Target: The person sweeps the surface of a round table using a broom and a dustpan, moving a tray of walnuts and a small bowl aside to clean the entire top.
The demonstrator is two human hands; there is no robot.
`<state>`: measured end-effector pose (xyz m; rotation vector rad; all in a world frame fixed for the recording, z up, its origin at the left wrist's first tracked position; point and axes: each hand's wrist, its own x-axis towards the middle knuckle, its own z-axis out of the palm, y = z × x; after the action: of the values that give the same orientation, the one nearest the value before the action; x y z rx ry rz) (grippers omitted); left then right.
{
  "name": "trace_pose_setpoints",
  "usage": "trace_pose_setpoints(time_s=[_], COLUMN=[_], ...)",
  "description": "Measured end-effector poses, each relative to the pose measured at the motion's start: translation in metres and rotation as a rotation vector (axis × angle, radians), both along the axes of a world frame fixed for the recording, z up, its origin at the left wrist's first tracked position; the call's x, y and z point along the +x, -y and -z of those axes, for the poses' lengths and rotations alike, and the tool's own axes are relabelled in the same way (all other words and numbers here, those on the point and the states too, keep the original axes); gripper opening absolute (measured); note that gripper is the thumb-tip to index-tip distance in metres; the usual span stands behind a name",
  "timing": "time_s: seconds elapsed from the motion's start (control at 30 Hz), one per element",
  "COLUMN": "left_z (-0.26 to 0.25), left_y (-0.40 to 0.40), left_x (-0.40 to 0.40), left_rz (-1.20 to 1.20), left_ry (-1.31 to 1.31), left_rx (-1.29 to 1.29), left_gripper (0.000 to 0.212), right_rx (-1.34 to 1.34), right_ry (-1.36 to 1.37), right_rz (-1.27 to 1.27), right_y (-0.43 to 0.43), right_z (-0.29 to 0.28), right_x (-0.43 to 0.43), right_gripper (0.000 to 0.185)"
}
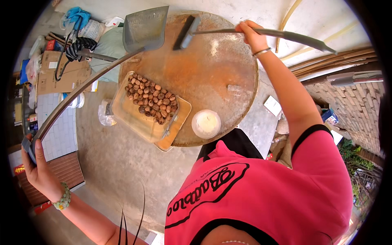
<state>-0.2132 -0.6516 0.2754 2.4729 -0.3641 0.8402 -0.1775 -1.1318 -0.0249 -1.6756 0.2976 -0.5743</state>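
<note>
My left hand [44, 179] holds the end of a long handle that curves up to a grey dustpan [145, 27] at the far left edge of the round table [196, 70]. A broom [186, 33] with a dark, flat head is gripped partway along its handle by my right hand [251, 36]. The broom head is right of the dustpan, over the table's far side; whether its bristles touch the surface I cannot tell. Reddish-brown dust marks the tabletop. A clear plastic tub [130, 124] of walnuts [153, 99] overhangs the table's left edge.
Under the tub lies an orange-brown tray [179, 122]. A round container of pale powder [206, 123] stands at the near edge, and a small clear piece [234, 88] lies on the right. Cardboard boxes [58, 72] and bags sit left; wooden poles [333, 61] lean right.
</note>
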Motion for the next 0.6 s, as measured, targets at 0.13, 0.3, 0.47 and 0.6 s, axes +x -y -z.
trace_pose_setpoints(time_s=[0.13,0.3,0.47,0.6], left_z=[0.007,0.011,0.017,0.022], left_y=[-0.001,0.001,0.026,0.027], left_x=[0.001,0.009,0.02,0.019], left_rz=[0.047,0.08,0.154,0.091], left_ry=[0.0,-0.034,-0.018,-0.013], left_rx=[-0.041,-0.066,-0.016,-0.003], left_gripper=[0.028,0.029,0.029,0.029], right_rx=[0.163,0.195,0.037,0.104], right_ry=[-0.04,0.2,0.066,-0.015], right_rz=[-0.081,-0.004,0.098,0.042], right_y=[0.024,0.011,-0.013,-0.01], right_z=[-0.038,-0.073,-0.032,-0.022], right_x=[-0.072,-0.063,0.016,-0.014], right_gripper=[0.026,0.025,0.024,0.023])
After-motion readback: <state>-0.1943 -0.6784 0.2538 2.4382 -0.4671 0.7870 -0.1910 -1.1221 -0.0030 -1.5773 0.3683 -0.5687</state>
